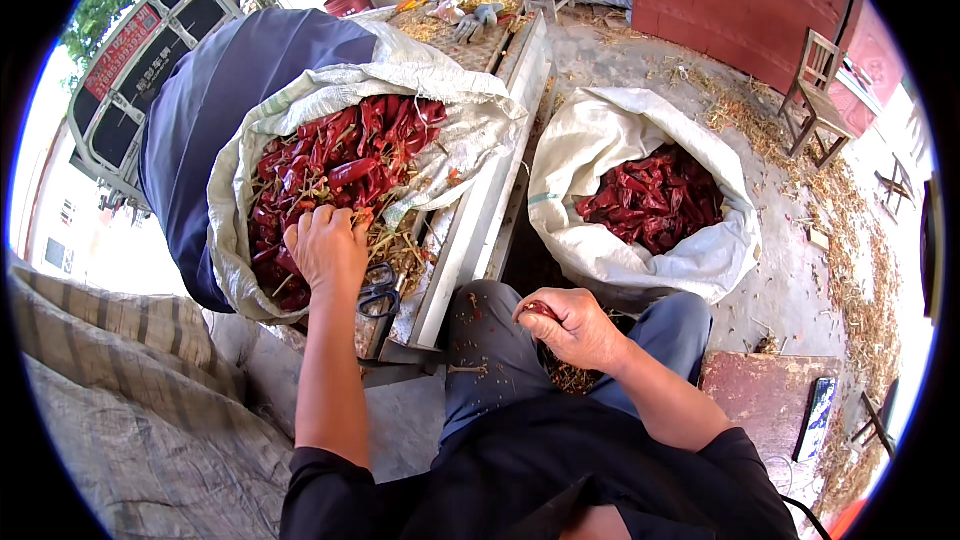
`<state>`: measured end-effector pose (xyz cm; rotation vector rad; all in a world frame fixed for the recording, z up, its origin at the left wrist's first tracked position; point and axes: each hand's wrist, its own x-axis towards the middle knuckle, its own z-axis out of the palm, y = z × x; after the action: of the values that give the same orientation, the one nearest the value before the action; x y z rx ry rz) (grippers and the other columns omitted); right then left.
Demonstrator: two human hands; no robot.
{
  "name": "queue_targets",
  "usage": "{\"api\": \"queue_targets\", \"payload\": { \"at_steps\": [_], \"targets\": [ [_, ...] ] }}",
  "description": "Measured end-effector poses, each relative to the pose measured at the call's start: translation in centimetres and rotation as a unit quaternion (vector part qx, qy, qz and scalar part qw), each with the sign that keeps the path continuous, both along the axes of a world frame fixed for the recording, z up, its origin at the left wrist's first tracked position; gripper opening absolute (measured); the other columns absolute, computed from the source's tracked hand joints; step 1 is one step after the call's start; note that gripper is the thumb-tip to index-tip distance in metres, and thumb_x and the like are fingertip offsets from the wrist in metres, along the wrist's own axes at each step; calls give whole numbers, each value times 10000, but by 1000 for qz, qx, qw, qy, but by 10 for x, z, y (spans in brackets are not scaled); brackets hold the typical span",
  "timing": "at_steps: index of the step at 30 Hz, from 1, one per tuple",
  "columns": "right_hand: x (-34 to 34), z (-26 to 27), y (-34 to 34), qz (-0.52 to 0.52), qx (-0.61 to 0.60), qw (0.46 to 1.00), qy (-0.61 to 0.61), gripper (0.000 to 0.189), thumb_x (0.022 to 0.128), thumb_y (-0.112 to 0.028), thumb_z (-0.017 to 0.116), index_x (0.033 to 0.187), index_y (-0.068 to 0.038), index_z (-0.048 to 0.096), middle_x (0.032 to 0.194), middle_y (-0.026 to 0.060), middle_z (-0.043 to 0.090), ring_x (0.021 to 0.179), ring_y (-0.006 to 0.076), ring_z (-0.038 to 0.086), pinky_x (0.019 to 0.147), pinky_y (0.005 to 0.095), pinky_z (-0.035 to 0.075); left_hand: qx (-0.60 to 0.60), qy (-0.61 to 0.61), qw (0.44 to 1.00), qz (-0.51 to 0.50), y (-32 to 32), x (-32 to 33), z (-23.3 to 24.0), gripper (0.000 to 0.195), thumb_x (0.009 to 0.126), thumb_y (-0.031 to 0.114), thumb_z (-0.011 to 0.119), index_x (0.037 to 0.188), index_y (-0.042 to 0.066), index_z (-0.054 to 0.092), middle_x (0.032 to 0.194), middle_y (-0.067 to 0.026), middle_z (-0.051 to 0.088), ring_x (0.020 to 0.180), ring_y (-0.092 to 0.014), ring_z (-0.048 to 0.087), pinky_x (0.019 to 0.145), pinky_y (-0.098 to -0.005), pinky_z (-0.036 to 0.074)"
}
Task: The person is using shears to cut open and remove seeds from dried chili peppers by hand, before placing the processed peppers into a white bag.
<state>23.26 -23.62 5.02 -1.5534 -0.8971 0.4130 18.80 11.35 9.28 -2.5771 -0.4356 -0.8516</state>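
Dried red chili peppers (pixel 352 142), many with stems, fill an open white woven sack (pixel 232 187) that lies tilted on the bench at the left. My left hand (pixel 328 244) is at the near edge of these peppers, its fingers bent down; whether they grip one is hidden. Above my lap, my right hand (pixel 574 326) is closed around a dark red chili pepper (pixel 540 308), which shows between thumb and forefinger. A second white sack (pixel 577 142) stands open in front of my knees, with darker red peppers (pixel 652 199) inside.
Scissors (pixel 379 300) with dark handles lie on the bench by the left sack, among loose stems. Gloves (pixel 478 22) rest at the bench's far end. The bench's metal edge (pixel 480 217) runs between the sacks. Wooden chairs (pixel 817 101) and a reddish board (pixel 765 390) are at the right.
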Motion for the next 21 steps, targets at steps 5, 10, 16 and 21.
{"api": "queue_targets", "payload": {
  "at_steps": [5, 10, 16, 21],
  "targets": [
    [0, -3, 3, -8, -19, 999, -28, 152, 971, -143, 690, 1029, -2, 680, 816, 81, 654, 710, 167, 640, 666, 307, 531, -44, 30, 998, -39, 5, -14, 14, 83, 874, 222, 706, 857, 141, 715, 906, -18, 702, 923, -242, 630, 900, -413, 393],
    [3, 8, 18, -37, -2, 993, -113, 227, 893, -142, 759, 1075, -36, 675, 955, 134, 666, 855, 309, 667, 765, 384, 537, -146, 22, 977, -151, -45, -48, 32, 48, 847, 162, 721, 845, 115, 715, 878, -41, 704, 868, -264, 648, 876, -420, 430],
    [4, 30, 53, -74, 51, 969, -231, 485, 816, -194, 824, 1216, -22, 608, 1084, 152, 686, 989, 375, 677, 864, 430, 559, -307, 50, 904, -292, -100, -66, 23, 75, 806, 87, 758, 866, 77, 714, 899, -63, 730, 857, -280, 678, 843, -408, 480],
    [6, 12, 48, 16, -22, 992, -120, 349, 826, -191, 810, 1068, -11, 635, 962, 182, 688, 904, 381, 678, 788, 445, 543, -444, -2, 837, -319, -117, -62, 8, 192, 763, 51, 827, 931, 51, 735, 946, -99, 746, 891, -289, 704, 839, -387, 526]
  ]
}}
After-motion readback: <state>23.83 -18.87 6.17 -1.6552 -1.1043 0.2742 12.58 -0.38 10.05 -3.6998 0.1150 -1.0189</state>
